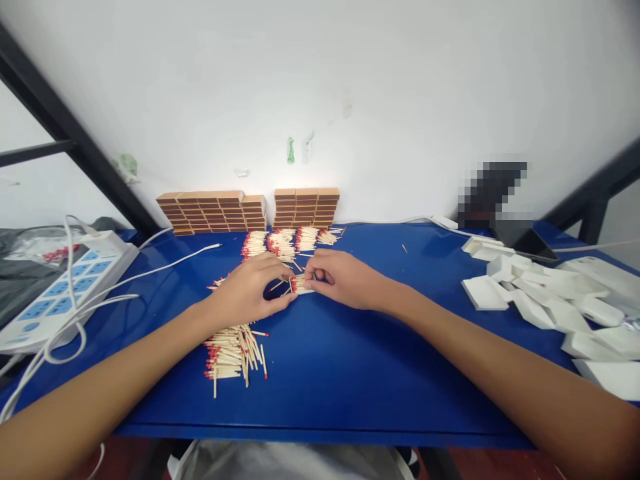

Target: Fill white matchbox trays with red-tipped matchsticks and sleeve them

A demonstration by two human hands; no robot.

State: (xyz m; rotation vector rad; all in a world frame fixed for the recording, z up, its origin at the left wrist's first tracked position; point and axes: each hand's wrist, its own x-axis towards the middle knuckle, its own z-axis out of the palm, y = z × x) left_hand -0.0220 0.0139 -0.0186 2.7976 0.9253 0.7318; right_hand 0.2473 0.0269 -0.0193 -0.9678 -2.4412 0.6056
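A small white matchbox tray (303, 291) filled with red-tipped matchsticks (299, 284) lies on the blue table between my hands. My left hand (253, 287) curves around the tray's left end, its thumb and index fingertips touching it. A few loose matchsticks stick out at an angle inside that grip. At the other end, the fingers of my right hand (340, 277) are curled and pinched on matchsticks at the tray's top. Their exact hold is partly hidden. Below my left wrist spreads a pile of loose matchsticks (233, 353), partly covered by that hand.
Behind my hands lie several bunches of matchsticks (283, 245). Stacked brown matchboxes (210, 210) line the white wall. Empty white trays (535, 287) are heaped at the right. A power strip (65, 287) with white cables (150, 270) occupies the left side.
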